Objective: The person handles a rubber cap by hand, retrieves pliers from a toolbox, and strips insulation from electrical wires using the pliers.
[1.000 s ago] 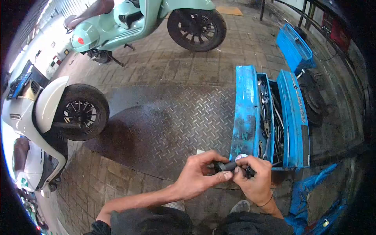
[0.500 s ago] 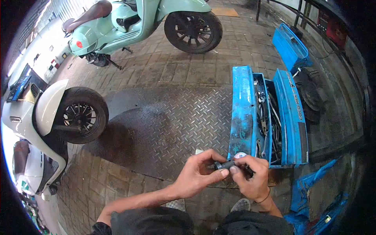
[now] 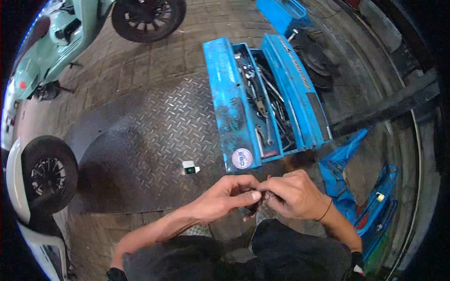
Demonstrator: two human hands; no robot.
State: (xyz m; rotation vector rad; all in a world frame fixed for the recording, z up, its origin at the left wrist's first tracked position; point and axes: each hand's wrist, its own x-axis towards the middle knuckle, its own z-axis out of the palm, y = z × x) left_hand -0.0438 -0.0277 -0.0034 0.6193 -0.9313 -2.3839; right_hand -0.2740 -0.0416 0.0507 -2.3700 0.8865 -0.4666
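Observation:
In the head view, my left hand (image 3: 229, 199) is closed around a small dark cylindrical part (image 3: 248, 210), with thumb and fingers pressed on it. Most of the part is hidden by my fingers, so its exact kind does not show. My right hand (image 3: 294, 195) meets the left one at the fingertips, its thumb and fingers pinched on the part's upper end. Just beyond both hands stands an opened blue metal toolbox (image 3: 229, 112) with a round sticker on its near corner. Wrenches (image 3: 268, 129) and pliers (image 3: 259, 107) lie inside.
A small opened white box (image 3: 189, 165) lies on the metal tread plate (image 3: 173, 112). Blue trays (image 3: 344, 173) are at the right, another blue bin (image 3: 283, 14) at the far side. A mint scooter (image 3: 70, 37) and a white scooter's front wheel (image 3: 47, 174) stand left.
The view has swung to the right and down, so the toolbox appears further left and the small white box shows fully. My right fingers have shifted on the dark part, which is now more hidden.

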